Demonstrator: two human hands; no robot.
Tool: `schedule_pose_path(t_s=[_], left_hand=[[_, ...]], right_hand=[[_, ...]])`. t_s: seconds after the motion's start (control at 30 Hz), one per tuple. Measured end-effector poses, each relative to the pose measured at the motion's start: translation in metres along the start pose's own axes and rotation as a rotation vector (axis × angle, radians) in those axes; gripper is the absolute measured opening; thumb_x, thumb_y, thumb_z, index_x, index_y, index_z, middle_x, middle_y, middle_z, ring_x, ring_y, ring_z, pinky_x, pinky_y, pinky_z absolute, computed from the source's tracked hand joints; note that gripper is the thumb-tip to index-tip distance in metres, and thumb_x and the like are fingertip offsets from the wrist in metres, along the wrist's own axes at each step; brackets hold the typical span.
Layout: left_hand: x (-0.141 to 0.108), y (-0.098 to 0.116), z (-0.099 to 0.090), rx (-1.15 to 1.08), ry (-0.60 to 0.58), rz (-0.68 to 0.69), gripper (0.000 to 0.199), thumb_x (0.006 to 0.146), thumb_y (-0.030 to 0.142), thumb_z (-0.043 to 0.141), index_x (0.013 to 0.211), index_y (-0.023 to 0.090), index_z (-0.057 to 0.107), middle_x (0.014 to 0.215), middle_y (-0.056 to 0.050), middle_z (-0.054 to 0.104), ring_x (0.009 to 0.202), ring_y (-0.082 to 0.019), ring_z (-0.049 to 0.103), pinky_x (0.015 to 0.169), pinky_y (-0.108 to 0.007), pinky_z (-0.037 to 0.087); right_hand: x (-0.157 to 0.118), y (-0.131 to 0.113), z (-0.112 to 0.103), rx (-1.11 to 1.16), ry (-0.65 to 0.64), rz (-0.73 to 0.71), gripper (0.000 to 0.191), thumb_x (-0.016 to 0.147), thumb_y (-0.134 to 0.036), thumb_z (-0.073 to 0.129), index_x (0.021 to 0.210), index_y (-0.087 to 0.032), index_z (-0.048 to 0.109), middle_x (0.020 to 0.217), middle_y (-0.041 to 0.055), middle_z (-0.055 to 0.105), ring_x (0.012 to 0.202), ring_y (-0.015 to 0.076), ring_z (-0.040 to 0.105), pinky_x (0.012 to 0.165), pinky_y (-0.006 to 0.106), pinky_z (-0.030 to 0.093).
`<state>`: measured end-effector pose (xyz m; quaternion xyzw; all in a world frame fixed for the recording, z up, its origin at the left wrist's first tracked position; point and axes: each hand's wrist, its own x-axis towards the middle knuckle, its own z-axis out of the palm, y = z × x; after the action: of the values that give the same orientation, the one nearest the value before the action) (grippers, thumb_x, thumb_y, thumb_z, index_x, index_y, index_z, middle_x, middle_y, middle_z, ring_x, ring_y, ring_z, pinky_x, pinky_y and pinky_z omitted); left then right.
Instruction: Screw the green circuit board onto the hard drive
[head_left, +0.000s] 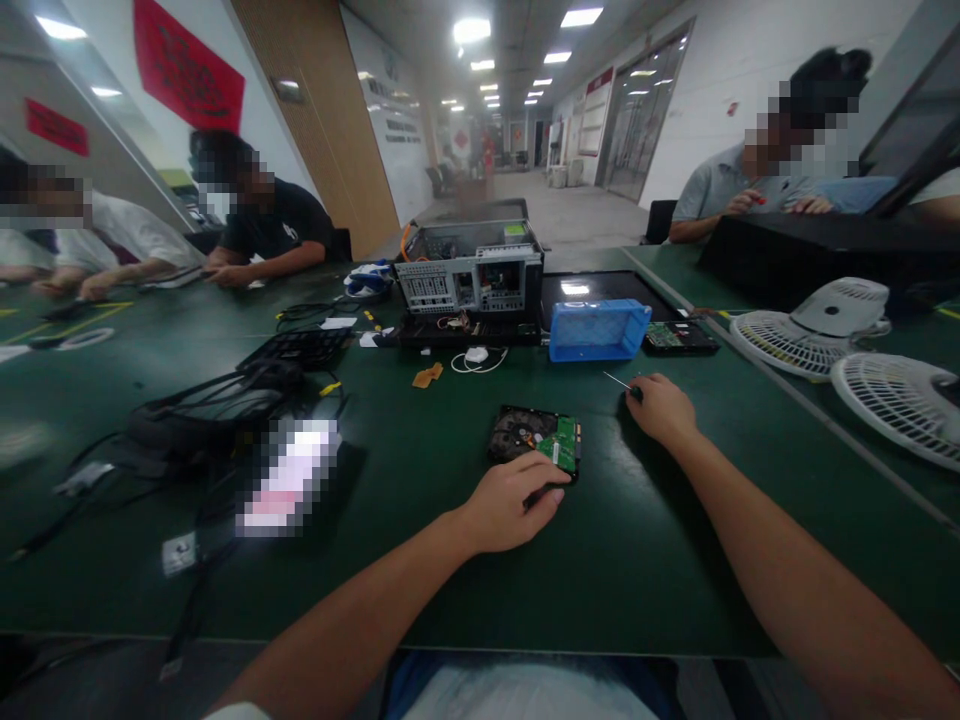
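Note:
A hard drive (517,428) lies on the green table in front of me, its green circuit board facing up. My left hand (514,500) grips its near edge, fingers on top and thumb at the near side. To the right, my right hand (661,408) rests on the table with its fingers closed round the dark handle of a screwdriver (618,381). The thin metal shaft points away to the left, apart from the drive. Beyond my right hand stands a blue plastic tray (600,330), tipped up on its side, with another circuit-board device (679,338) beside it.
An open computer case (469,275) stands at the back. Cables, a black strap bundle (187,430) and a blurred bright screen (292,480) lie left. White fan parts (806,325) are at the right. A brown scrap (427,375) lies mid-table. Several people sit around.

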<state>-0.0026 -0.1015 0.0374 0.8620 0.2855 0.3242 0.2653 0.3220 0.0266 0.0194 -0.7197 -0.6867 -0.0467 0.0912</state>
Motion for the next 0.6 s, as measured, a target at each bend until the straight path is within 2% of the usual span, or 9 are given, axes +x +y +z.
schedule_pose_path(t_s=[0.17,0.37,0.43,0.6], left_hand=[[0.001,0.006,-0.004,0.122,-0.13,-0.104,0.042,0.1,0.033,0.054,0.141,0.025,0.057,0.133,-0.008,0.061,0.104,-0.02,0.067,0.083,-0.032,0.059],[0.0,0.004,-0.007,0.174,-0.132,-0.108,0.046,0.101,0.035,0.054,0.146,0.027,0.053,0.15,-0.007,0.051,0.116,-0.023,0.065,0.091,-0.037,0.059],[0.0,0.004,-0.007,0.193,-0.135,-0.109,0.047,0.101,0.036,0.053,0.148,0.028,0.052,0.158,-0.006,0.045,0.123,-0.025,0.062,0.095,-0.039,0.059],[0.001,0.001,-0.007,0.238,-0.192,-0.171,0.054,0.101,0.041,0.053,0.153,0.028,0.046,0.163,-0.005,0.04,0.136,-0.028,0.054,0.108,-0.045,0.053]], right_hand=[[-0.003,-0.005,-0.003,0.014,-0.024,0.014,0.033,0.099,-0.039,0.048,0.113,-0.019,0.07,0.118,0.016,0.066,0.096,0.0289,0.068,0.075,0.036,0.049],[-0.006,-0.012,-0.003,0.056,-0.041,-0.002,0.029,0.097,-0.037,0.052,0.107,-0.017,0.071,0.114,0.0183,0.065,0.093,0.0294,0.068,0.077,0.038,0.049],[-0.009,-0.017,-0.003,0.133,0.0,-0.055,0.025,0.097,-0.035,0.053,0.103,-0.017,0.07,0.11,0.0168,0.067,0.093,0.0282,0.067,0.08,0.038,0.049],[-0.022,-0.044,-0.008,0.501,0.062,-0.333,0.018,0.097,-0.035,0.056,0.097,-0.022,0.067,0.101,0.0082,0.068,0.094,0.0232,0.064,0.086,0.035,0.049]])
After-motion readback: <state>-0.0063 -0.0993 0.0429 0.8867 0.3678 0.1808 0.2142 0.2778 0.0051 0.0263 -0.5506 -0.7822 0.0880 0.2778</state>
